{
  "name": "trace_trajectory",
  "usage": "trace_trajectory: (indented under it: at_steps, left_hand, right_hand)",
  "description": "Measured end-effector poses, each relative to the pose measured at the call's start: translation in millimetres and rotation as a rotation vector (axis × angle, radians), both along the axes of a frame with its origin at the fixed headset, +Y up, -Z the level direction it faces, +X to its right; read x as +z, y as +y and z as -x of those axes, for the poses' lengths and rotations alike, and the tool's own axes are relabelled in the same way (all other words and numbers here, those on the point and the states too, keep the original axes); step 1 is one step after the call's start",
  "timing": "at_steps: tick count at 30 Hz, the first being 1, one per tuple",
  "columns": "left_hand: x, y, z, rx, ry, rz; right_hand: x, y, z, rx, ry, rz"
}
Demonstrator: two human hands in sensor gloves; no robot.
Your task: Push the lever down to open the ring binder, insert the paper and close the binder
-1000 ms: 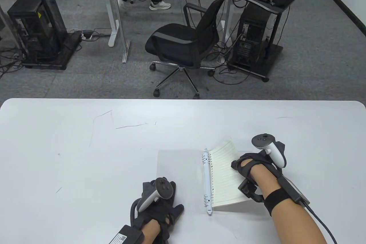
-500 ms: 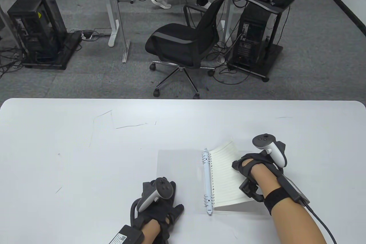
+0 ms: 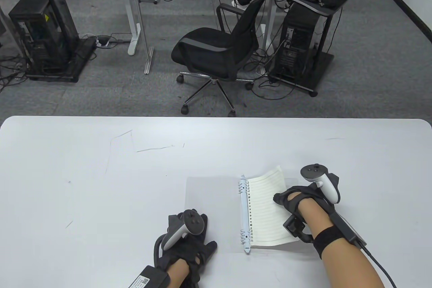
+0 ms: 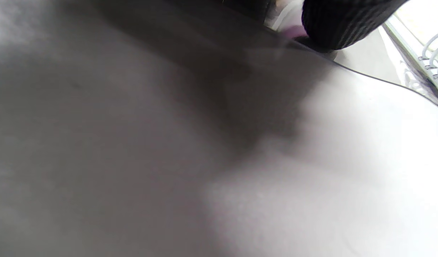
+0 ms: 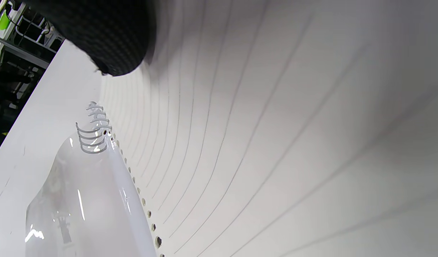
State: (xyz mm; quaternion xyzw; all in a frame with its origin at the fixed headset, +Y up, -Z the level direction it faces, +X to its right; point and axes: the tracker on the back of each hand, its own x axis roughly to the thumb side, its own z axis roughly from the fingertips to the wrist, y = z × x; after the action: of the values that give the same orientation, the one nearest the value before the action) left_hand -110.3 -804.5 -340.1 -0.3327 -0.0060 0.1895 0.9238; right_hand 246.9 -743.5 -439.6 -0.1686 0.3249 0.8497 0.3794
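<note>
Left hand: The left hand point(image 3: 189, 237) rests flat on the table point(image 3: 84, 173) near its front edge, fingers spread and relaxed, holding nothing. It lies just left of the binder's near end.
Left cover: A clear, glossy cover sheet point(image 3: 209, 207) lies open flat on the table, its near corner beside the left hand's fingertips.
Ring binder: The binder's white spine point(image 3: 244, 213) lies between the two hands. Its long axis runs away from the person, tilted slightly. The rings point(image 5: 92, 137) stand spread apart in the right wrist view, so the mechanism looks open.
Paper: A lined, punched sheet of paper point(image 3: 266, 207) lies just right of the spine, its row of holes along the rings. Its far right corner curls up off the surface.
Right hand: The right hand point(image 3: 297, 200) has its fingers curled around the paper's right edge, thumb on top, gripping the sheet.
Key relation: The paper must travel leftward toward the spine, across its long axis. The right hand already holds it, so that hand is better placed. Whether the holes already sit over the ring prongs I cannot tell.
Lever: It probably sits at the spine's near end point(image 3: 247, 249), closer to the left hand.
</note>
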Motion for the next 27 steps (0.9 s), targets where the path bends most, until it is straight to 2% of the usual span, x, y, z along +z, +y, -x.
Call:
trace_trajectory:
  at_steps: [5, 10, 13, 16, 18, 20, 24, 27]
  left_hand:
    - [0.0, 0.0, 0.0, 0.000, 0.000, 0.000]
    - [0.0, 0.0, 0.0, 0.000, 0.000, 0.000]
    - [0.0, 0.0, 0.0, 0.000, 0.000, 0.000]
    - [0.0, 0.0, 0.0, 0.000, 0.000, 0.000]
    - [0.0, 0.0, 0.0, 0.000, 0.000, 0.000]
    - [0.0, 0.0, 0.0, 0.000, 0.000, 0.000]
    - [0.0, -0.1, 0.0, 0.001, 0.000, -0.001]
    - [0.2, -0.3, 0.5, 0.003, 0.000, -0.003]
  right_hand:
    - [5.6, -0.8, -14.0, -0.055, -0.052, 0.015]
    - [16.1, 5.2, -32.0, -0.011, -0.104, -0.086]
    - [27.6, 15.9, -38.6, 0.082, -0.079, -0.280]
    - [46.6, 20.4, -35.0, 0.185, 0.054, -0.505]
    - [59.9, 13.8, -28.6, 0.238, 0.178, -0.594]
    - [71.9, 3.0, -24.1, 0.334, 0.261, -0.600]
    - [80.4, -11.1, -26.2, 0.523, 0.310, -0.592]
    - [80.0, -15.6, -34.2, 0.567, 0.314, -0.503]
